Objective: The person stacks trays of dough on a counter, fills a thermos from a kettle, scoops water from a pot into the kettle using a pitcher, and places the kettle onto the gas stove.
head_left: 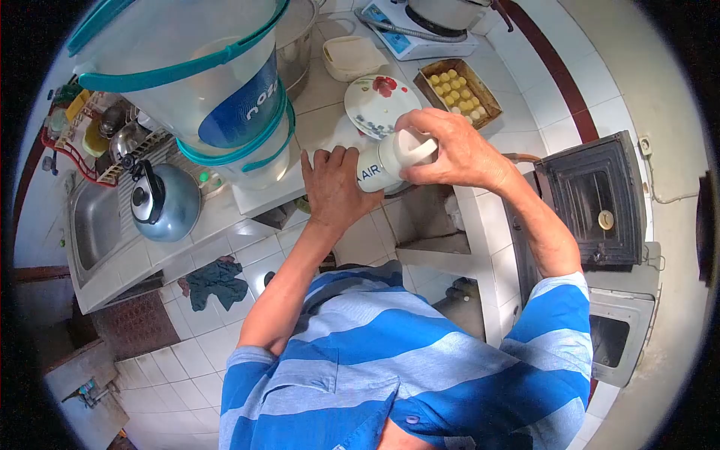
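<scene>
A white flask (370,171) with dark letters "AIR" on its side is tilted over the counter in front of the body. My left hand (332,187) is wrapped against its body, fingers spread along the near side. At the other end my right hand (461,150) grips the flask's white cap (412,148), thumb and fingers on either side of it. Just beyond lies a white plate (381,101) with a red flower and leaf pattern.
Large clear buckets (240,105) with teal rims stand at the left, beside a blue kettle (169,202) and a sink (97,217). Farther back are a cream tub (351,58), a tray (491,109) of yellow pieces and a stove (420,37). An oven door (592,195) hangs open at right.
</scene>
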The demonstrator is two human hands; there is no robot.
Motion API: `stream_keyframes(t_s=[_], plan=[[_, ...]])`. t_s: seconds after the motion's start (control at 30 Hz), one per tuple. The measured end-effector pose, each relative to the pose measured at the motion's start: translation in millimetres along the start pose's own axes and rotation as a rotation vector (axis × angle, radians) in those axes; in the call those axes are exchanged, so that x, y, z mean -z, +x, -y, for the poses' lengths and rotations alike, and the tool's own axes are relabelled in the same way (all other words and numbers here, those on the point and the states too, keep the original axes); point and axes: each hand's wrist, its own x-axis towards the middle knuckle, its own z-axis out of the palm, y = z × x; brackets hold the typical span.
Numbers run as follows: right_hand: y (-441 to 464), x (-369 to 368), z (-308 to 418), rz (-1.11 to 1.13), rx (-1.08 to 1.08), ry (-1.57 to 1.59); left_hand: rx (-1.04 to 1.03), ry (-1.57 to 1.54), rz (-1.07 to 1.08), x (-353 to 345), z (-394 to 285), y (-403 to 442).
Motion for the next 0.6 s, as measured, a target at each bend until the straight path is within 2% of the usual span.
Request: stream_keyframes(t_s=[0.03,0.2,0.3,0.47,0.53,0.57,0.6], plan=[[-1,-2,4,-0.001,0.001,-0.002,0.005,0.005,-0.011,-1,0,1],[-4,-8,18,-0.089,-0.276,0.169,0.007,0.05,-0.043,-2,-1,0],[-5,-6,18,-0.034,-0.398,0.188,0.009,0.036,-0.024,-1,-1,0],[-2,7,0,0.001,-0.333,0.214,-0.078,-0.123,0.012,-2,8,11],[-1,15,1,0.062,-0.295,0.216,-0.084,-0.179,0.201,7,9,20],[-1,18,0,0.06,-0.294,0.214,-0.086,-0.179,0.199,10,10,24],[-2,21,0,0.076,-0.197,0.214,-0.111,-0.213,0.271,14,12,29]])
